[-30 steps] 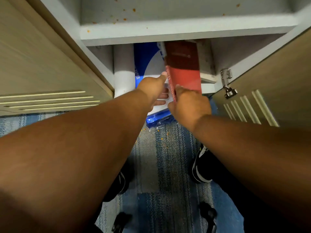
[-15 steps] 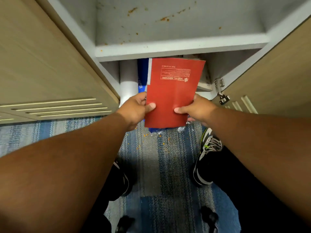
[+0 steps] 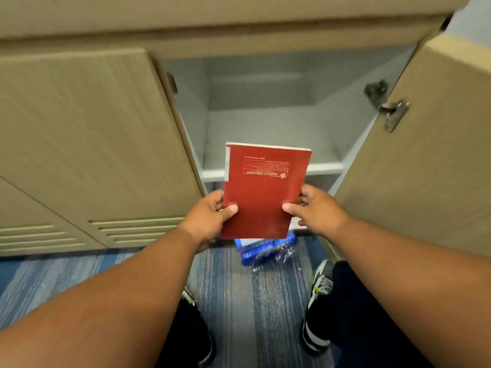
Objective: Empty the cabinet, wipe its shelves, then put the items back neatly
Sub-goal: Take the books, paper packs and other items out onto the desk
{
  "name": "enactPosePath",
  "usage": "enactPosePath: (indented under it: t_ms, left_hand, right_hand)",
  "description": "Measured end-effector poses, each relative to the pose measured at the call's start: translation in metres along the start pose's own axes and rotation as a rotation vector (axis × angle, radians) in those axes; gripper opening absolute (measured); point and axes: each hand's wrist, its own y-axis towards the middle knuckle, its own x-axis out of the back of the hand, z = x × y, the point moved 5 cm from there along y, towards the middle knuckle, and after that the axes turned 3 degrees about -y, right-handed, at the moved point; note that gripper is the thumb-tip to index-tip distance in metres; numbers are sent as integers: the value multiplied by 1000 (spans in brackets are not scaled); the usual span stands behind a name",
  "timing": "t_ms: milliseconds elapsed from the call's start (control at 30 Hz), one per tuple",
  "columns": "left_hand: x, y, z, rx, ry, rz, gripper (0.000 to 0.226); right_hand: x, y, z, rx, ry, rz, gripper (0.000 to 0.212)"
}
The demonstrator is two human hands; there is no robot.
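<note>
Cabinet (image 3: 265, 107) open, right door (image 3: 435, 144) swung wide, upper shelf (image 3: 279, 134) bare and pale grey. Red book (image 3: 263, 192) held clear of the opening, in front of the shelf's front edge, cover up, print upside down to the camera. Left hand (image 3: 210, 216) clamped on the book's lower left corner, thumb on top; right hand (image 3: 318, 208) pinching the lower right edge, thumb on the cover, other fingers behind. Both grips thus closed on the same book, neither released.

Judged from this: emptying under way, not finished. Upper shelf apparently cleared. Blue plastic-wrapped pack (image 3: 265, 248) jutting out below the book, at the cabinet's foot and over the carpet (image 3: 239, 301), likely still to be removed. No cloth anywhere in view, so wiping presumably not begun; putting back still entirely ahead. Small orange crumbs scattered on the carpet near the pack.

Hard to make out: lower compartment almost wholly hidden behind the book and hands, contents beyond the pack unknown. Back of the upper compartment blurred, so any dirt on the shelf not readable. Small print on the cover illegible. Nowhere visible for setting the book down. Shoes (image 3: 318, 301) and dark trousers partly cut off at the bottom edge.
</note>
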Motion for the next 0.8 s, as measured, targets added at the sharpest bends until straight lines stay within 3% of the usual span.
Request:
enactPosePath:
  t_ms: [133,233,400,567,800]
  left_hand:
    - [-8,-26,-96,-160,8,9,30]
    - [-21,-46,-172,-316,64,38,30]
    - [-50,-71,-303,-586,137,41,26]
    - [-76,-74,-386,-571,379,23,69]
    - [-93,-51,-475,-710,243,-206,77]
  right_hand:
    - [45,-25,81,128,-121,23,31]
    - [91,-44,141,230,-198,-60,24]
    - [169,-73,242,429,50,-200,28]
    - [235,-78,308,535,80,-336,20]
    - [305,-37,374,546,21,-624,39]
